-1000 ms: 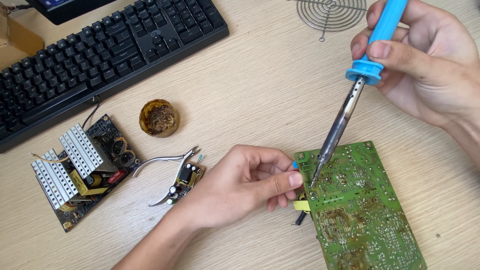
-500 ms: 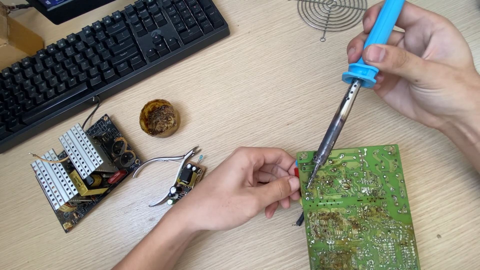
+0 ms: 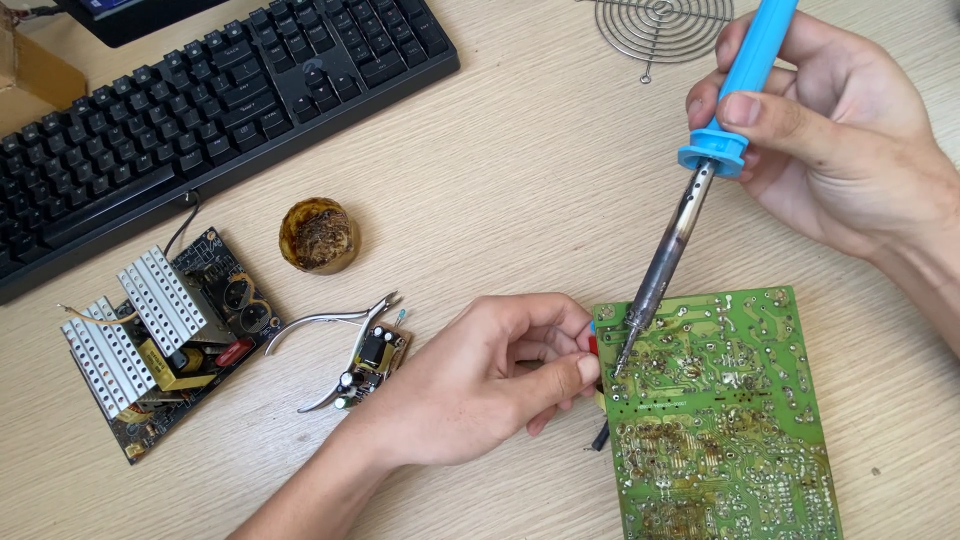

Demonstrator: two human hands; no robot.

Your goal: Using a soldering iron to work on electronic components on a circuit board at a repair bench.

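Observation:
A green circuit board (image 3: 730,420) lies solder side up on the wooden table at the lower right. My left hand (image 3: 480,380) pinches its left edge, where small red, blue and yellow parts show. My right hand (image 3: 840,140) grips a blue-handled soldering iron (image 3: 700,190). The iron slants down to the left and its tip touches the board near the upper left corner, just right of my left thumb.
A black keyboard (image 3: 200,110) lies at the upper left. A round tin of brown flux (image 3: 318,236) sits mid-table. Another board with white heat sinks (image 3: 160,340) lies at left, with metal cutters (image 3: 330,340) and a small board (image 3: 375,355) beside it. A wire fan grille (image 3: 660,25) is at the top.
The green board has shifted and turned slightly under my left hand. The iron's tip has moved down onto the board near its upper left corner.

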